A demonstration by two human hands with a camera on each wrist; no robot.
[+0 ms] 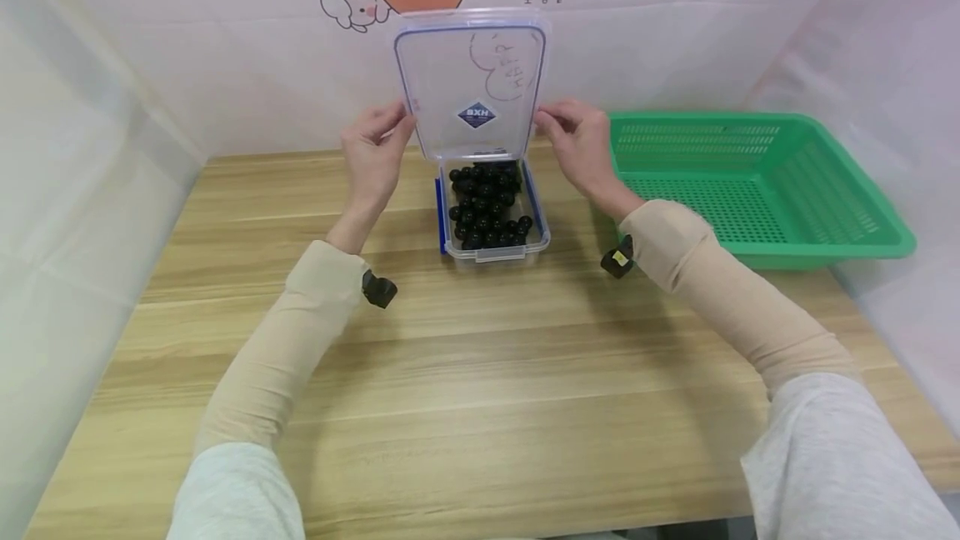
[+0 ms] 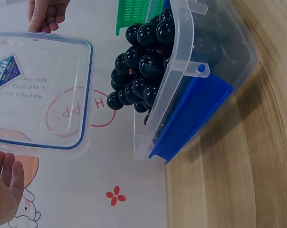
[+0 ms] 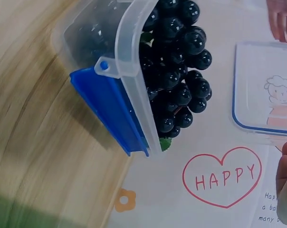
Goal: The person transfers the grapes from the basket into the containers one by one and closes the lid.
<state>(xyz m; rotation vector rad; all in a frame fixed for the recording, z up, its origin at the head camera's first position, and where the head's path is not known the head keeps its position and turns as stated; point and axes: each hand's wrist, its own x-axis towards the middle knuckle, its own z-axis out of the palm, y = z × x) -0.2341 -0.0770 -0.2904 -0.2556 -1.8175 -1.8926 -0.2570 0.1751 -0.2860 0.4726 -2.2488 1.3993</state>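
A clear plastic lid (image 1: 442, 82) with a blue seal and a blue label is held up, tilted, above a clear food container (image 1: 543, 232). My left hand (image 1: 375, 157) pinches the lid's left edge between thumb and fingers. At the opposite edge, my right hand (image 1: 581, 148) pinches it the same way. Both wrist views show a gap between lid and container. Inside the container lies a bunch of black grapes (image 1: 483, 207), heaped above the rim in the left wrist view. A blue side latch (image 2: 196, 118) hangs folded down from the container's side.
To the right stands a green plastic basket (image 1: 810, 248) with perforated walls. The wooden table (image 1: 480, 407) carries both containers. A white printed sheet (image 1: 247, 73) hangs behind the table. Each wrist wears a small black camera (image 1: 379, 289).
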